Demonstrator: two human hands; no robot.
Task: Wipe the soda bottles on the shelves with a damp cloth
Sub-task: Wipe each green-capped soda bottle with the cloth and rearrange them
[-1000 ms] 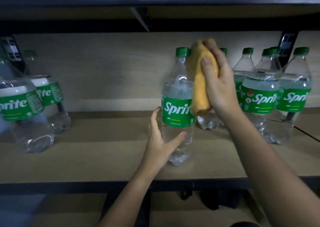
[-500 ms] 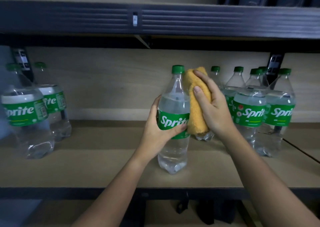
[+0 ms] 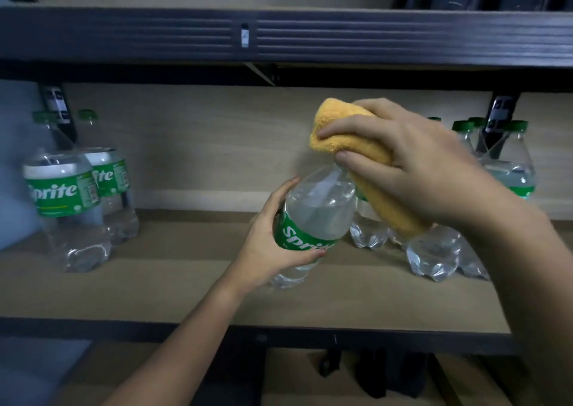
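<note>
Over shelf (image 3: 173, 284) — left hand (image 3: 266, 244) grips clear-liquid Sprite bottle (image 3: 313, 216); right hand (image 3: 412, 163) clutches cloth (image 3: 356, 145).

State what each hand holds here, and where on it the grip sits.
The left hand grips the tilted Sprite bottle around its green label band. The right hand grips the bunched yellow cloth near its upper end, over the bottle's top.

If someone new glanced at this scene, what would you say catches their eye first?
The yellow cloth, bunched in the right hand at centre frame, draped over the top of a tilted Sprite bottle. The left hand grips that bottle around its green label, above the wooden shelf. More Sprite bottles stand at the shelf's left and right.
</note>
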